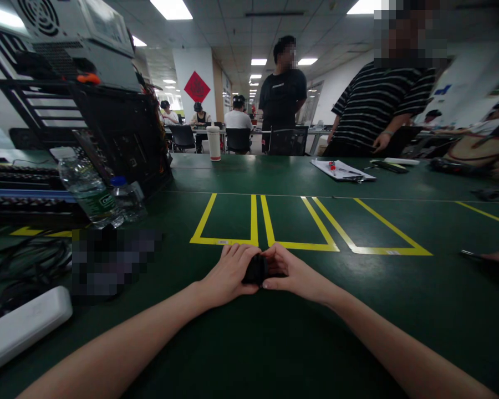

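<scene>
Black object [255, 271] is sitting between the two hands, at the middle of the near part of the green bench [274, 343], just on the near side of the yellow tape outlines [301, 245]. It is mostly hiding behind fingers, so its exact shape is staying unclear. The left hand [233, 271] is curling over its left side and holding it, the thumb passing along the near edge. The right hand [285, 270] is arching at its right side, leaving a narrow gap between fingers and thumb, their tips reaching the edge; I cannot tell whether they are gripping.

Toward the left, a large water bottle [85, 188] and a smaller blue-capped bottle [127, 200] are standing side by side, with dark cables [20, 266] lying nearer. A white cup [214, 144] is standing at the far edge, and a clipboard [345, 168] is lying to its right. Beyond, a person in a striped shirt [378, 105] is standing.
</scene>
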`<action>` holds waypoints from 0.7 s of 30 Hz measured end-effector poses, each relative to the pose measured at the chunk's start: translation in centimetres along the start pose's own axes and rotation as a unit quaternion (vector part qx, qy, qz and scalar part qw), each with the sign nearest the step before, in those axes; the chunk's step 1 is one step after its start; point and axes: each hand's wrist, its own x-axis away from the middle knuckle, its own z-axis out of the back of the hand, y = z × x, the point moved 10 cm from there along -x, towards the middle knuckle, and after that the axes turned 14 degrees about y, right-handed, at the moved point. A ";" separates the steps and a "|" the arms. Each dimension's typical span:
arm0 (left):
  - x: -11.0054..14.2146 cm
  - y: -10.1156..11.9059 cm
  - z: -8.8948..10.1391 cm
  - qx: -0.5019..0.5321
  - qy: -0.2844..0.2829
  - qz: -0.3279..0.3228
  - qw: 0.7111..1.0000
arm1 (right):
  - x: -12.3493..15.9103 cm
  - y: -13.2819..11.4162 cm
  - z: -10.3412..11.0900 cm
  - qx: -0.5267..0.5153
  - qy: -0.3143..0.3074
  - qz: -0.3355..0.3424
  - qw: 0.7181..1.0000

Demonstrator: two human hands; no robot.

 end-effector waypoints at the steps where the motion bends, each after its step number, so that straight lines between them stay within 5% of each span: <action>1: 0.0 0.0 0.0 0.001 0.000 0.001 1.000 | 0.0 -0.1 0.0 0.002 -0.001 0.000 1.000; 21: -0.2 0.2 0.3 0.014 0.005 0.003 1.000 | -0.6 0.9 0.6 -0.012 0.030 -0.012 0.999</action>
